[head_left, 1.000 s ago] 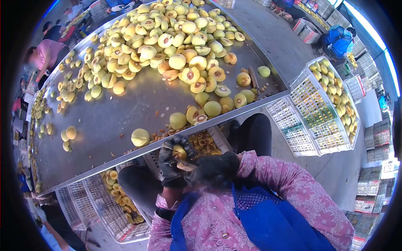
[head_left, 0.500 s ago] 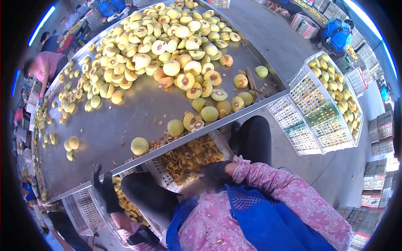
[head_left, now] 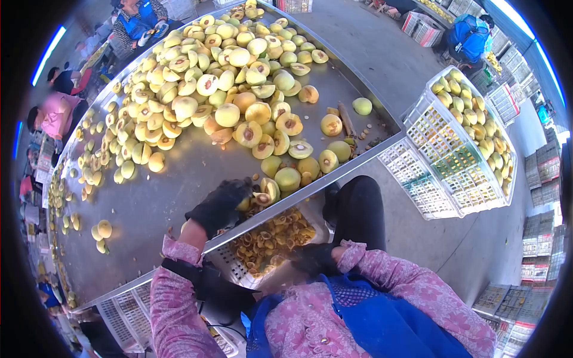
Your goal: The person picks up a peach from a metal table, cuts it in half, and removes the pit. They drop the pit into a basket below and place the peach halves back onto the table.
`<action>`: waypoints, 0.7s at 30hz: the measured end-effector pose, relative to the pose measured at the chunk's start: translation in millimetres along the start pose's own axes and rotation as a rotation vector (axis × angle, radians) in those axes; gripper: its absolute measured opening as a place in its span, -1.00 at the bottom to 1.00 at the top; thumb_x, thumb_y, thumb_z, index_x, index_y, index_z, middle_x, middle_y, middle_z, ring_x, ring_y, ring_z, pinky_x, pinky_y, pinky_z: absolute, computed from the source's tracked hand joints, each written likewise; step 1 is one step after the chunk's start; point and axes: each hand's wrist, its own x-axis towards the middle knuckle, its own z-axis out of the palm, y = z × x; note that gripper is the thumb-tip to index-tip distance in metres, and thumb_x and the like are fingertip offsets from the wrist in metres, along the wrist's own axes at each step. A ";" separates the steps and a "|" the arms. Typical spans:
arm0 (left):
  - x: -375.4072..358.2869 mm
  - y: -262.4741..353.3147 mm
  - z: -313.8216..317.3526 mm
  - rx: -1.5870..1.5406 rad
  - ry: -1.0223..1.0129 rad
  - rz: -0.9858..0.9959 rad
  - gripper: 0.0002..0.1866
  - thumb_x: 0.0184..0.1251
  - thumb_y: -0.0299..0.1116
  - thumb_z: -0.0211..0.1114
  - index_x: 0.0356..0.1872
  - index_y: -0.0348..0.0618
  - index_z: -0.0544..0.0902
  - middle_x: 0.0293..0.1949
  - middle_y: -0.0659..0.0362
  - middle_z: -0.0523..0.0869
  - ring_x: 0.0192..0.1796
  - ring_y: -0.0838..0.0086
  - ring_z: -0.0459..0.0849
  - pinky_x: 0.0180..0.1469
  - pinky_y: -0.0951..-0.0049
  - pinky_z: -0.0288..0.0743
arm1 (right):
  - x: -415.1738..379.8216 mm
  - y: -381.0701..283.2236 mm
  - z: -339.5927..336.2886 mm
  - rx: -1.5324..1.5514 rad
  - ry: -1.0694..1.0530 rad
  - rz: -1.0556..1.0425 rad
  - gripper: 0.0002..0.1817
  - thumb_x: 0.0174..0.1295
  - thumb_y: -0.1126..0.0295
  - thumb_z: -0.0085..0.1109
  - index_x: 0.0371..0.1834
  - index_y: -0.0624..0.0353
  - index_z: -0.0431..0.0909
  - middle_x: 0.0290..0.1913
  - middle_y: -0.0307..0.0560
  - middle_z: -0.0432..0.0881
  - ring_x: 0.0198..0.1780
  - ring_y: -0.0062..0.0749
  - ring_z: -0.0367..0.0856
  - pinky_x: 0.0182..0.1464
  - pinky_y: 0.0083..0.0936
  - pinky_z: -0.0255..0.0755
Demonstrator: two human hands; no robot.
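Note:
My left hand [head_left: 222, 206], in a black glove, reaches over the near edge of the metal table [head_left: 197, 152]. Its fingers are closed around a yellow-green fruit [head_left: 243, 204], mostly hidden by the glove, beside a cut fruit half [head_left: 270, 188]. My right hand [head_left: 313, 259], also gloved in black, is low in front of my body, above a white crate [head_left: 239, 269] of orange-brown fruit scraps [head_left: 268, 238]. Its fingers are blurred and dark, so what they hold cannot be made out. A big heap of halved fruits [head_left: 203, 89] covers the far part of the table.
Tall white crates of fruit [head_left: 471, 119] stand right of the table. A raised metal rim [head_left: 310, 190] runs along its near edge. Other people sit at the far left and back, one in a pink top [head_left: 58, 113]. Another crate [head_left: 128, 310] is under the table at left.
My left hand has risen from beside the lower crates onto the table and closed on a fruit. The lone fruit near the rim is no longer visible. My right hand stays low.

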 end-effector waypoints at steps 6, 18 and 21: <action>-36.3 29.2 -16.9 -2.052 0.531 -0.319 -0.24 0.11 -0.01 0.15 0.26 -0.34 0.28 0.09 -0.13 0.52 0.11 -0.02 0.51 0.05 0.05 0.50 | 7.8 5.3 -11.9 -0.295 -0.153 -0.249 -0.66 0.21 0.34 -0.05 -0.03 0.30 0.48 -0.04 0.34 0.42 -0.11 0.06 0.53 -0.05 -0.22 0.42; -54.6 108.7 24.3 -0.865 0.690 -0.503 -0.49 0.39 -0.13 -0.10 0.18 -0.34 0.36 0.17 -0.04 0.48 0.22 0.23 0.42 0.33 0.28 0.19 | -34.7 -95.0 -41.7 -0.995 0.629 -1.041 -0.29 -0.17 0.44 0.28 0.17 0.39 0.32 -0.01 0.28 0.36 -0.03 -0.02 0.51 -0.12 -0.36 0.51; -54.1 113.5 33.6 -2.239 0.943 -0.197 -0.46 0.46 -0.06 -0.16 0.17 -0.36 0.37 0.17 -0.04 0.47 0.24 0.22 0.40 0.32 0.24 0.19 | -22.4 -101.7 -37.2 -0.844 0.254 -0.753 -0.12 -0.14 0.27 0.37 0.29 0.32 0.19 0.05 0.34 0.35 0.06 0.09 0.45 0.13 -0.28 0.36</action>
